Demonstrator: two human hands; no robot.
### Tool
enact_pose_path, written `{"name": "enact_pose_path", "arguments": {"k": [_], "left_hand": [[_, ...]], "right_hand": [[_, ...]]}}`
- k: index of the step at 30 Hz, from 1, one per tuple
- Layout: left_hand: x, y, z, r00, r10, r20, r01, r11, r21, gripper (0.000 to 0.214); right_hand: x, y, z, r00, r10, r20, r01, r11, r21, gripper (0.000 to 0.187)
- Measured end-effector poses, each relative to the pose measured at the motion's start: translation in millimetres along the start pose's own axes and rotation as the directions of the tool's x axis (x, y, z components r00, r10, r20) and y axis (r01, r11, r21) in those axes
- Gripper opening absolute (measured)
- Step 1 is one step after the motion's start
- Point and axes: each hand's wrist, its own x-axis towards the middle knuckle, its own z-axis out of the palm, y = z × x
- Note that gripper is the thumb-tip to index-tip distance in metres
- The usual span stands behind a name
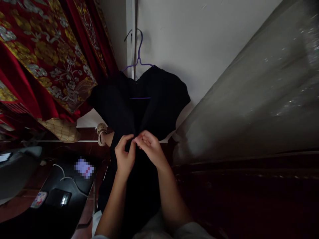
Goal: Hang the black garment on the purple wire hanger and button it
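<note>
A black short-sleeved garment (164, 96) hangs in front of me on a purple wire hanger (139, 59). Its front opening forms a V, and the hanger's lower bar shows across it. At the bottom of the V, my left hand (125, 152) pinches the dark cloth between thumb and fingers. Close beside it, my right hand (149, 146) also pinches at the front edge, its fingertips nearly touching the left ones. Whether a button or other fastener lies between the fingertips is too dark and small to tell.
Red embroidered cloth (47, 49) hangs at the left. A black bench (67, 199) at lower left bears a phone (58, 198), a white cable (63, 174) and small items. A foot in a beige clog (101, 132) shows below the garment. Plastic sheeting (236, 93) slopes down the right.
</note>
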Motion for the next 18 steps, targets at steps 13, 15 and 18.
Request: {"name": "enact_pose_path", "arguments": {"k": [13, 15, 18], "left_hand": [[-0.5, 0.8, -1.0, 0.999, 0.047, -0.025, -0.047, 0.999, 0.022, 0.009], [-0.6, -1.3, -0.9, 0.999, 0.032, -0.039, -0.031, 0.999, 0.018, 0.008], [0.5, -4.1, -3.6, 0.998, 0.030, -0.049, -0.029, 0.999, 0.018, 0.008]], "right_hand": [[11.2, 40.1, 15.0, 0.845, -0.479, -0.236, 0.438, 0.875, -0.208, 0.014], [14.2, 44.3, 18.5, 0.820, -0.508, -0.262, 0.454, 0.858, -0.241, 0.016], [17.9, 44.7, 20.3, 0.844, -0.492, -0.215, 0.437, 0.862, -0.257, 0.020]]}}
